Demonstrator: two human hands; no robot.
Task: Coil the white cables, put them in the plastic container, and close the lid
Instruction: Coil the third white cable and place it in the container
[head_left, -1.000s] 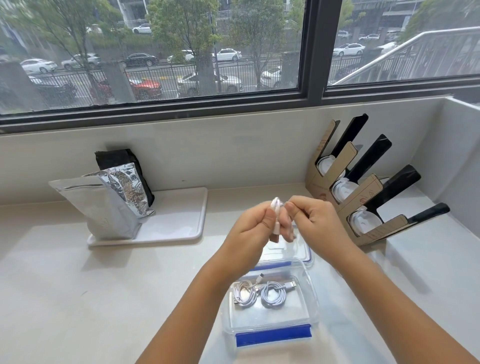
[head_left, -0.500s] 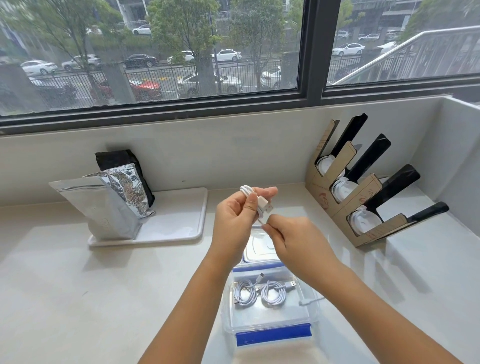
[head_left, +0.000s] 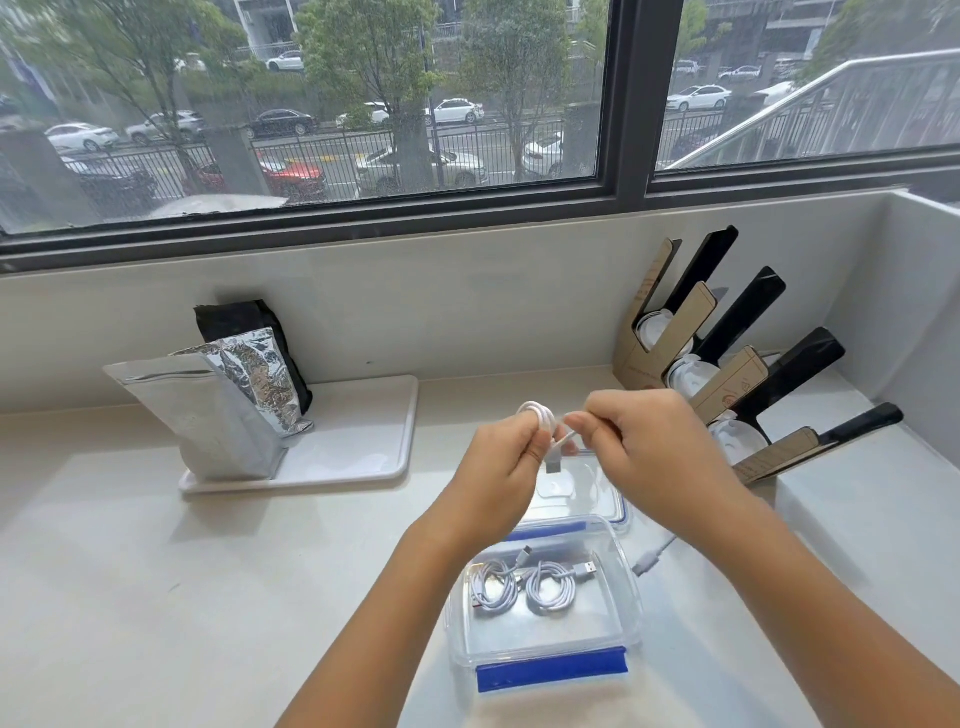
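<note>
My left hand (head_left: 506, 452) grips a small coil of white cable (head_left: 539, 415) above the counter, its USB plug hanging down between my hands. My right hand (head_left: 636, 444) pinches the same cable's strand just right of the coil. The cable's loose end with a connector (head_left: 649, 558) dangles under my right forearm. Below stands the clear plastic container (head_left: 631, 603) with blue clips, open, holding two coiled white cables (head_left: 524, 590). Its clear lid (head_left: 605, 493) lies flat on the counter behind it, partly hidden by my hands.
A white tray (head_left: 363, 447) at the left back carries a silver foil bag (head_left: 218, 410) and a black bag (head_left: 249, 322). A cardboard rack with black handles (head_left: 737, 364) stands at the right, beside a raised white ledge (head_left: 872, 499). A window wall runs behind.
My right hand rose from below the coil to level with it, wrapping the strand around. The coil in my left hand sits slightly lower and the USB plug now hangs down.
</note>
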